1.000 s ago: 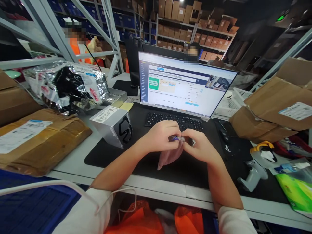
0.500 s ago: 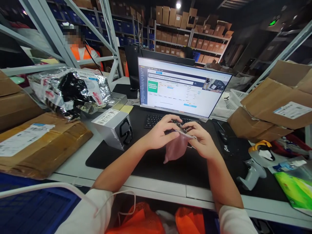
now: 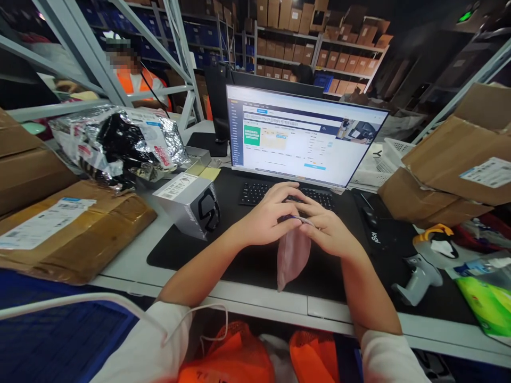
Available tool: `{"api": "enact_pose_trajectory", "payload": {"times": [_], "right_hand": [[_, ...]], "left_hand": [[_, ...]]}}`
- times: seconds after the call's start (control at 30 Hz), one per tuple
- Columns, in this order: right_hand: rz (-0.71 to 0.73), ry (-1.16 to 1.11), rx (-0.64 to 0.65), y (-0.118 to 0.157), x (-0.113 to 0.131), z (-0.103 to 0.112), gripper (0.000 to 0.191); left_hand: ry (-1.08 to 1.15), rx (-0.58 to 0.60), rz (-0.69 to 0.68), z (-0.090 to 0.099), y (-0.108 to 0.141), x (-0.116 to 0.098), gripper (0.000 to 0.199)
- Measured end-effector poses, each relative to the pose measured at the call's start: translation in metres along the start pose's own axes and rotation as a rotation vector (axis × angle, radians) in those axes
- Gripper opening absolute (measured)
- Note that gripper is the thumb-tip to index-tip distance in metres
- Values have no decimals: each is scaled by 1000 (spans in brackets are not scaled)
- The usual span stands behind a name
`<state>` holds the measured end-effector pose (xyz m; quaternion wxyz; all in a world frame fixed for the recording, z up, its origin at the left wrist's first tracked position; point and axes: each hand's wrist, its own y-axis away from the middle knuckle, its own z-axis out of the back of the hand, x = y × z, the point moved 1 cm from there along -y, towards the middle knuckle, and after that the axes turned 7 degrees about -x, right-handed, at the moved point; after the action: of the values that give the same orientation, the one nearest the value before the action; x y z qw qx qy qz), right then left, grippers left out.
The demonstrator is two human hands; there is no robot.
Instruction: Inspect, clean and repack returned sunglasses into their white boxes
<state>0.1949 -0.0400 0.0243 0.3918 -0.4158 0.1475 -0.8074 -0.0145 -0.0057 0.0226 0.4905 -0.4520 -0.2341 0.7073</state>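
A thin pinkish pouch (image 3: 293, 256) hangs below my fingers over the black desk mat (image 3: 247, 271). My left hand (image 3: 275, 215) pinches its upper edge from the left, and my right hand (image 3: 325, 226) pinches the same edge from the right. The fingertips of both hands meet above the pouch opening, so anything between them is hidden. Just behind the hands lies a black keyboard (image 3: 251, 193), partly covered by them. A grey box (image 3: 187, 205) with a white label stands left of my left hand.
Behind the keyboard stands a lit monitor (image 3: 287, 143). Cartons (image 3: 48, 239) and a silvery plastic parcel (image 3: 120, 143) lie left. At right are a mouse (image 3: 369, 217), a scanner (image 3: 419, 279), a green packet (image 3: 487, 306) and stacked cartons (image 3: 459, 149). A person (image 3: 138, 80) sits beyond the frame.
Both hands have come closer together, with the fingertips now meeting. The pouch hangs narrower and lower, and the dark item seen between the fingers is now mostly covered. The view has shifted slightly.
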Motion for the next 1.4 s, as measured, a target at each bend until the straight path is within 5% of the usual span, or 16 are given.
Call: {"api": "enact_pose_trajectory", "payload": {"times": [0.33,0.47,0.67,0.9,1.27,1.4], "right_hand": [[-247,-655,-25,7,-10,13,48],[-306,-654,-7,8,-13,13,63],[-316,-783,-79,8,-11,6,43],[-208,-491,-422,6,-17,-4,28],[-222,-96,-226,7,-8,9,17],[-251,22,-94,8,-6,16,19]], "left_hand": [[-47,-45,33,5,0,2,14],[-49,-50,-7,3,-1,1,12],[-76,-32,-33,2,-1,0,11],[-101,-23,-92,5,0,-2,16],[-177,47,-276,5,-2,-6,13],[-332,-37,-403,-1,0,-12,12]]}}
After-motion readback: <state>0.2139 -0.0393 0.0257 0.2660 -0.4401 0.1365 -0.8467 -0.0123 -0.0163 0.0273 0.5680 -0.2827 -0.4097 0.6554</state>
